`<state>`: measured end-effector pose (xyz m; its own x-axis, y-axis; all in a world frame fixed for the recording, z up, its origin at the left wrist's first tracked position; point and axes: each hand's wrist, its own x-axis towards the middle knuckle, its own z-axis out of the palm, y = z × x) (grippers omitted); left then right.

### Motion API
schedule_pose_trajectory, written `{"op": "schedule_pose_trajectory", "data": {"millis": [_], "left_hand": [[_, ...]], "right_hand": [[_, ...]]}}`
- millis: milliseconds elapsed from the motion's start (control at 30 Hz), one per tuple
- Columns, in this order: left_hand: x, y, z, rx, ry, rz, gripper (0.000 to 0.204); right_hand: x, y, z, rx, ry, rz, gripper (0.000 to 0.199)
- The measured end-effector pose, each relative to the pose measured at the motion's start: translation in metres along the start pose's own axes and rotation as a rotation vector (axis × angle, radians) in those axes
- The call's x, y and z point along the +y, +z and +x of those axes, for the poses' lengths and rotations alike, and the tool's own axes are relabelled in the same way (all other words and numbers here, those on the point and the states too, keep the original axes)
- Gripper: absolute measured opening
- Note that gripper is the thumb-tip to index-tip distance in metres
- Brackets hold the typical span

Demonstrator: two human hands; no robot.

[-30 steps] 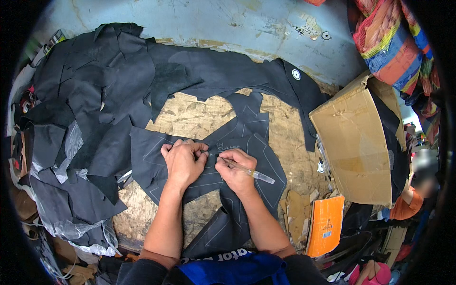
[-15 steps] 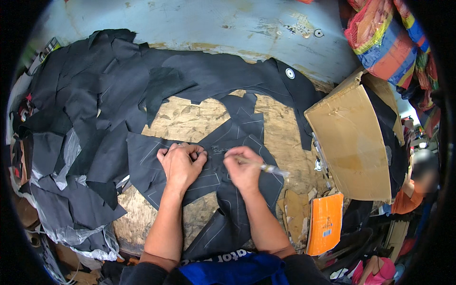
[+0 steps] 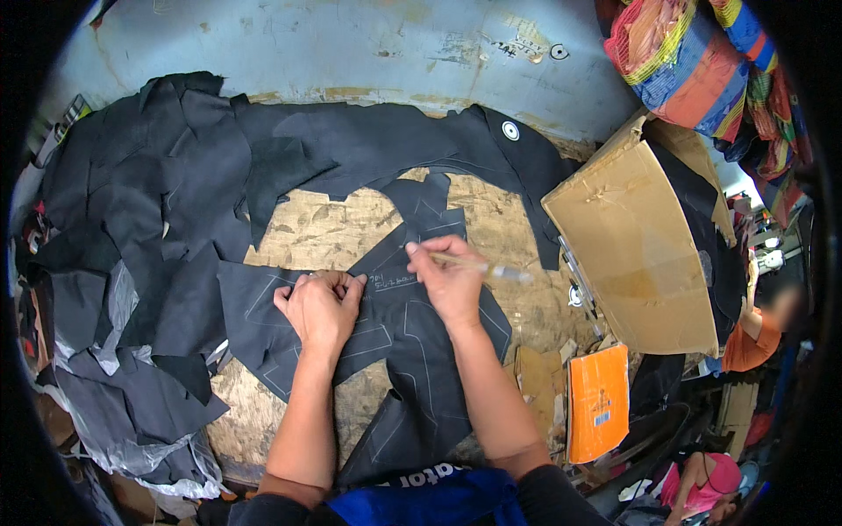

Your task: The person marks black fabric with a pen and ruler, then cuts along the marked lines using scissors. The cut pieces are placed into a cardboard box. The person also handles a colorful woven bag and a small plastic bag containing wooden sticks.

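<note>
A black leather-like piece with pale drawn outlines lies flat in front of me. My left hand rests on it with bent, bunched fingers, closed on its upper part and pressing it down. Between the fingertips of my right hand is a slim pen with a clear, whitish rear end that points right. Its tip is hidden by the fingers, close to the piece's upper edge. Pale handwriting shows on the black surface between my hands. Another outlined black strip hangs toward my body.
Overlapping black sheets cover the left and back of the worn wooden table. To the right stand a cardboard box and an orange packet beside brown scraps. Beyond the box, another person in an orange top is partly visible.
My right hand has lifted slightly up and away from the writing, with the pen still in it. The left hand stays on the black piece. The whole view has shifted a little.
</note>
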<state>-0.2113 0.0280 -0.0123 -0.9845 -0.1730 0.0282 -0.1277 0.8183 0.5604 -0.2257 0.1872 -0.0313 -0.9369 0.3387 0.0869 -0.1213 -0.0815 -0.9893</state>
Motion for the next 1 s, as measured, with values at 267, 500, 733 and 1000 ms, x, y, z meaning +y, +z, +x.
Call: {"op": "schedule_pose_trajectory", "data": {"millis": [267, 500, 733, 1000], "left_hand": [[0.001, -0.003, -0.002, -0.029, 0.029, 0.009, 0.022], [-0.002, -0.002, -0.002, 0.023, 0.105, 0.002, 0.018], [-0.003, -0.002, -0.002, -0.011, 0.062, -0.02, 0.016], [-0.002, -0.002, -0.002, -0.011, 0.061, -0.011, 0.017]], "right_hand": [[0.017, 0.0, 0.002, -0.008, -0.114, -0.074, 0.016], [0.014, -0.001, 0.007, -0.045, -0.18, -0.176, 0.025], [0.014, 0.004, 0.006, -0.051, -0.24, -0.316, 0.031], [0.012, 0.005, 0.006, -0.085, -0.286, -0.344, 0.029]]}}
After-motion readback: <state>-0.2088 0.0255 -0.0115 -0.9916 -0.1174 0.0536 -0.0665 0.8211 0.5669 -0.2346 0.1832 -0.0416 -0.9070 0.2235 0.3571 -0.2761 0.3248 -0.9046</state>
